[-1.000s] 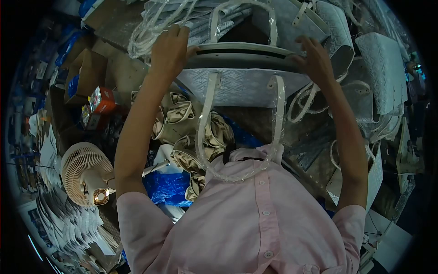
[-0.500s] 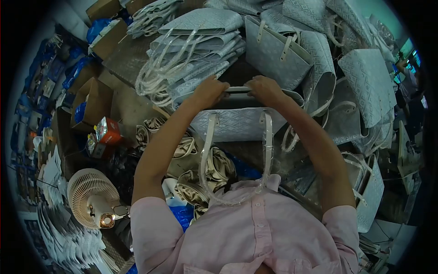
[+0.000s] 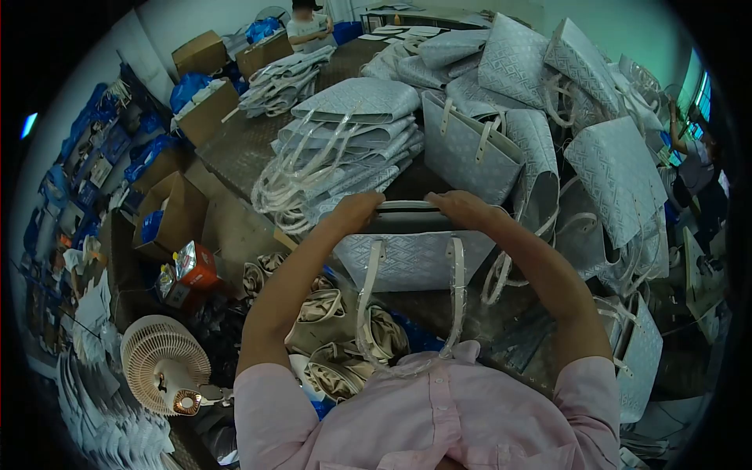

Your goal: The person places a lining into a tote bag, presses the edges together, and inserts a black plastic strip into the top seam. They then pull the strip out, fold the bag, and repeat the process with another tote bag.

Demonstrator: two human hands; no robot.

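Observation:
A silver tote bag (image 3: 415,262) with an embossed diamond pattern stands in front of my chest. Its near handle (image 3: 457,294), wrapped in clear plastic, hangs down towards my shirt. My left hand (image 3: 359,211) is closed on the far rim at the left, fingertips curled out of sight. At the right part of the same rim, my right hand (image 3: 460,209) grips with its thumb side facing inward. Between the hands the pale rim runs straight, and the dark mouth of the bag shows below it.
Behind the bag lies a stack of flat silver bags (image 3: 352,106). More finished-looking totes (image 3: 474,149) pile up at the right. Beige fabric pieces (image 3: 337,364) lie below my left arm. A fan (image 3: 166,364), an orange tin (image 3: 196,266) and cardboard boxes (image 3: 171,215) line the left. Other people (image 3: 308,27) are farther off.
The view has tilted upward, so the bag and table appear lower and a person at the back has come into sight. Both hands stay on the rim; the mouth looks narrower.

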